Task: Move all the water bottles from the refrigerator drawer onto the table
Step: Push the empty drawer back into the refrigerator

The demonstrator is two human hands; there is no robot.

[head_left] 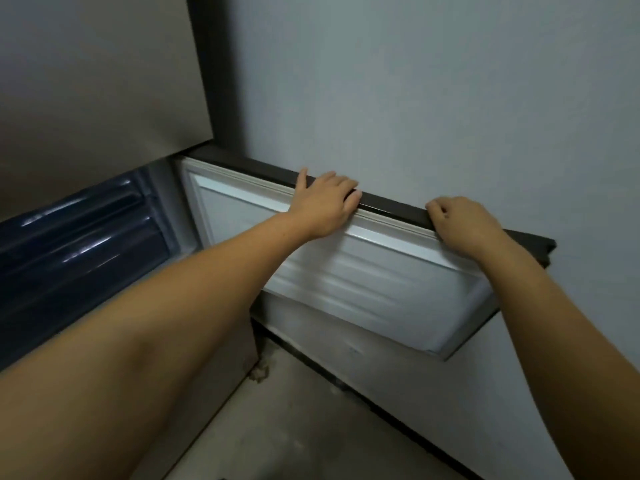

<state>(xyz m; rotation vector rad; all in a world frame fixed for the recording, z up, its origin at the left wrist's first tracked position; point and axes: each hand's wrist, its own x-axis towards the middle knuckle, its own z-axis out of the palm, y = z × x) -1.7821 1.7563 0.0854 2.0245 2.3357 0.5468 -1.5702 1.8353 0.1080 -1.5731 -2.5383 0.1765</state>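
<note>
The left hand [323, 202] lies on the dark top edge of the open drawer front [363, 271], its fingers curled over the edge and its thumb spread to the side, so it grips this edge. The right hand [464, 225] grips the same edge further to the right, close to the corner, with the fingers bent over the rim. Both arms are stretched out, and the two hands are a little apart on the edge. The white inner panel of the drawer front, with its pale rubber seal, faces the person, and the front stands tilted in the view. To the left, under the closed grey upper door [97, 74], the dark blue drawer bin [76, 230] shows only its glossy ribs; no water bottles can be seen here, so I cannot tell how many are inside, and the table is not in view. I think the drawer is being handled by its front, before any bottle is reached. What may go wrong: the front stands very near the grey wall [433, 98] on the right, so a hard pull could knock the corner against it. Uneven force from the two hands could jam the drawer on its rails, and a sudden jerk could make bottles inside roll or fall over. Fingers over the rim could also be pinched if the drawer slides back.
</note>
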